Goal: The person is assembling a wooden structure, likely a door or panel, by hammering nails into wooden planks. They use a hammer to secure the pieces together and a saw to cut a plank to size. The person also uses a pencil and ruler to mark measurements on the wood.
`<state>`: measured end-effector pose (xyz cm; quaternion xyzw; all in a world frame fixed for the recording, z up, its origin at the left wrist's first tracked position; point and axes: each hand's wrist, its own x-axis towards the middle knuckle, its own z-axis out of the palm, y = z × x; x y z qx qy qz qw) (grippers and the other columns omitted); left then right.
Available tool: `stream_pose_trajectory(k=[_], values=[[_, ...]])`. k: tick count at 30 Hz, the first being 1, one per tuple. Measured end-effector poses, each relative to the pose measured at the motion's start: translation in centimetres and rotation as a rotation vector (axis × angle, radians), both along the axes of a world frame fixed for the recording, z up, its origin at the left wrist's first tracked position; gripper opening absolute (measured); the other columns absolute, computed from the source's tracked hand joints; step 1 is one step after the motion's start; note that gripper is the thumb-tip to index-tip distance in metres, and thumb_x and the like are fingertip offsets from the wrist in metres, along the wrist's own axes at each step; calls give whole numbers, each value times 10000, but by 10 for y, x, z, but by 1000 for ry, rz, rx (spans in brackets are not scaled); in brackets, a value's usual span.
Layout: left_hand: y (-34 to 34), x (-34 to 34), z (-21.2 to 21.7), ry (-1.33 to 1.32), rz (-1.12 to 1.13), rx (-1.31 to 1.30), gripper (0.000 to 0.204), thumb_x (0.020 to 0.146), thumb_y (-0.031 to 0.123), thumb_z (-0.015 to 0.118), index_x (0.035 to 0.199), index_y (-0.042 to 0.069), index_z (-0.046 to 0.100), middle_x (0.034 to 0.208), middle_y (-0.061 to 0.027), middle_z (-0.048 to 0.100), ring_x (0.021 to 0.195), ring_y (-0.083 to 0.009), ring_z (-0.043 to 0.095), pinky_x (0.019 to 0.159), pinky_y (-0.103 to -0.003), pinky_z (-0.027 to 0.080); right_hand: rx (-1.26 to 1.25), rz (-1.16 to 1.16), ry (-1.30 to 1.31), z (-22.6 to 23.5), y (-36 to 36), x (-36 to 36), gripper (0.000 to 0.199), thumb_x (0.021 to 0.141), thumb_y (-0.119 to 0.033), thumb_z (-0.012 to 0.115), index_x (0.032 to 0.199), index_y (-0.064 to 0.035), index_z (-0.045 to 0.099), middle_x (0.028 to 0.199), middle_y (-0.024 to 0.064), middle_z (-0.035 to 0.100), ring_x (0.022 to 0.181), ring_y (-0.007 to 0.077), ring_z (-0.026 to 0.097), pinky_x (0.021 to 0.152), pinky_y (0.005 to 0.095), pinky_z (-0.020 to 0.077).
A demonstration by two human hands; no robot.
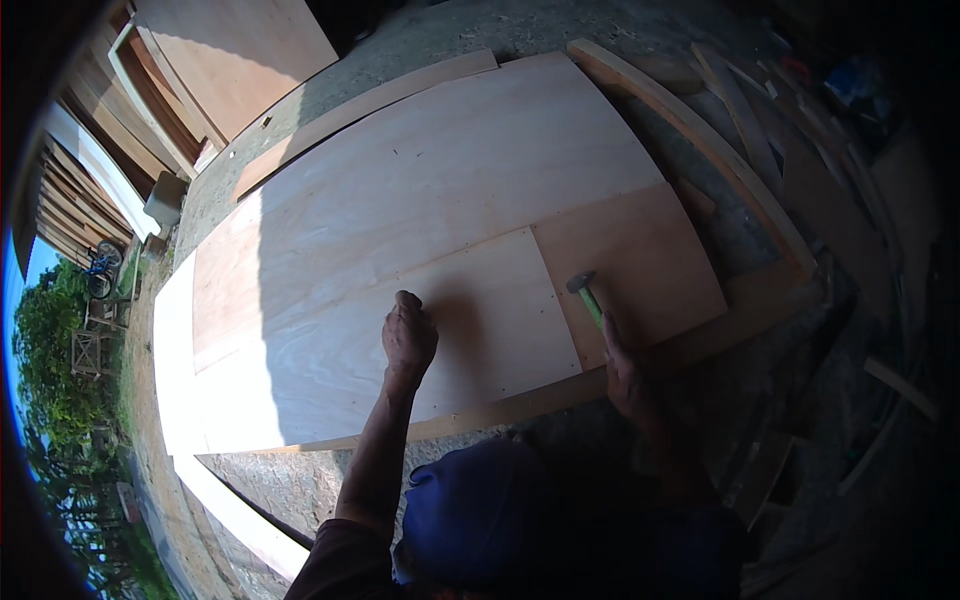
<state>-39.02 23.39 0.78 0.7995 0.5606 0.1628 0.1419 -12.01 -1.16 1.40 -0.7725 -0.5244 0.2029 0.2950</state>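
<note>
The left hand [409, 335] rests on a large pale plywood sheet [440, 200], fingers drawn together in a pinch with the fingertips pressed down at a spot on the smaller rectangular plywood panel [480, 320] that overlaps it. Whatever the fingers pinch is too small to make out (a nail would fit the pose, but none shows). The right hand [625, 375] is clamped around the green handle of a hammer with a dark metal head [585, 293]; the head hangs just above a darker brown plywood panel [640, 270], to the right of the pinching hand and well short of it.

All 3 panels lie flat on a long wooden frame [700, 140] whose curved-looking rail runs along the far right side, over rough grey ground [290, 480]. A few small dark dots along the panel edges look like nail heads already driven.

Judging from the pose, the step in hand is setting a fastener: the left hand fixes the spot while the hammer waits off to the side. The next move calls for bringing the hammer head over to the pinched point, then a light, square first tap that keeps clear of the fingertips.

More boards lean in a stack [150, 90] at the upper left, and loose wooden offcuts [880, 380] lie on the right.
</note>
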Motion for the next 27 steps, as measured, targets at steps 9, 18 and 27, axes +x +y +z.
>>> stream_pose_trajectory(k=[9,18,27], values=[[37,70,-6,-429,-210,-78,75,903,9,548,971,2,518,859,-149,589,797,-294,605,704,-405,511,35,6,19,1,4,10,595,1007,-137,529,1568,-165,331,858,290,656,745,418,684,633,517,507],[61,200,-30,-770,-271,-507,258,854,-11,638,1107,-3,584,922,-79,659,792,-156,642,689,-295,537,56,-69,-100,-7,59,65,629,1018,-173,506,1593,-218,253,903,267,665,765,457,662,655,545,510],[51,266,-60,-931,-339,-251,77,997,155,584,996,79,573,849,-50,621,715,-181,565,657,-326,485,204,-149,-177,-14,60,79,694,969,-106,531,1595,-180,242,842,250,669,739,429,675,657,534,525]])
